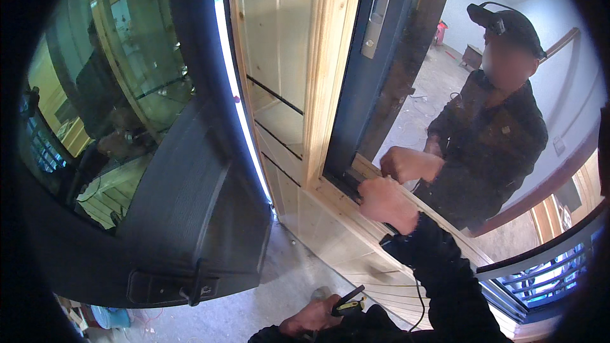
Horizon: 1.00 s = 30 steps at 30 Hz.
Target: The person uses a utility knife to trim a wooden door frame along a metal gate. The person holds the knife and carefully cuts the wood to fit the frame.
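Observation:
My right hand (389,203) reaches to the lower corner of a dark window frame (375,89). Its fingers are curled and pressed against the bottom of the frame by the wooden sill; what they hold, if anything, is hidden. Lower down, my left hand (311,317) is closed around a black and yellow hand tool (351,305) with a slim dark bar sticking up to the right. The tool's exact kind is not clear. In the window glass (406,114) a reflection shows a dark-clothed figure in a cap, with a hand mirroring my right one.
A dark door (190,216) with a glass pane and a handle (197,293) stands ajar at left, bright light along its edge. Pale wood panelling and trim (327,76) lie between door and window. A thin black cable (419,305) hangs by my right sleeve. Below is a concrete floor (289,260).

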{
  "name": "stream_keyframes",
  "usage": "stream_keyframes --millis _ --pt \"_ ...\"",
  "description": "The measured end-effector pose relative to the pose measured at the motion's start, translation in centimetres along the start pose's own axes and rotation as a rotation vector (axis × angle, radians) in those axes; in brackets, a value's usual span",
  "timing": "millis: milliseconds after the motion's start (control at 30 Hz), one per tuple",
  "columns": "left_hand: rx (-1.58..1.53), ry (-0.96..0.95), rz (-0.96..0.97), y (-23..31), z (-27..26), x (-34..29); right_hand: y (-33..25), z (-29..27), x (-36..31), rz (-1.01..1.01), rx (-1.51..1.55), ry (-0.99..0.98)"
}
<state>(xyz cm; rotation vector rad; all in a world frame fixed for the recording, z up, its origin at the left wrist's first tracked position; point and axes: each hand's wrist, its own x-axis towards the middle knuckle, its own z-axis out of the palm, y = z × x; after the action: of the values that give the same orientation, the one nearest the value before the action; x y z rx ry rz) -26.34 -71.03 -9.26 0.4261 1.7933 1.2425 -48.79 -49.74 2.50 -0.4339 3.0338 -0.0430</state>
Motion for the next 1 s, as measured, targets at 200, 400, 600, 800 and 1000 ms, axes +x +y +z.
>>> stream_keyframes --millis 200,400,600,800,1000 --pt "-0.003 -0.075 -0.040 2.4 0.0 0.3 0.9 -1.6 -0.7 -0.052 0.268 0.184" --pt "0.178 -0.145 -0.133 3.1 0.9 2.1 1.9 1.7 -2.9 -0.041 0.406 0.216" --pt "0.072 -0.153 0.027 3.2 2.3 3.3 6.2 -2.9 -13.4 0.083 0.032 -0.220" --pt "0.137 -0.254 0.008 4.5 2.9 4.8 9.1 -6.6 -20.4 0.089 -0.115 -0.386" --pt "0.299 -0.209 0.003 4.5 3.6 5.0 5.8 -1.0 -13.0 0.056 0.299 0.297"
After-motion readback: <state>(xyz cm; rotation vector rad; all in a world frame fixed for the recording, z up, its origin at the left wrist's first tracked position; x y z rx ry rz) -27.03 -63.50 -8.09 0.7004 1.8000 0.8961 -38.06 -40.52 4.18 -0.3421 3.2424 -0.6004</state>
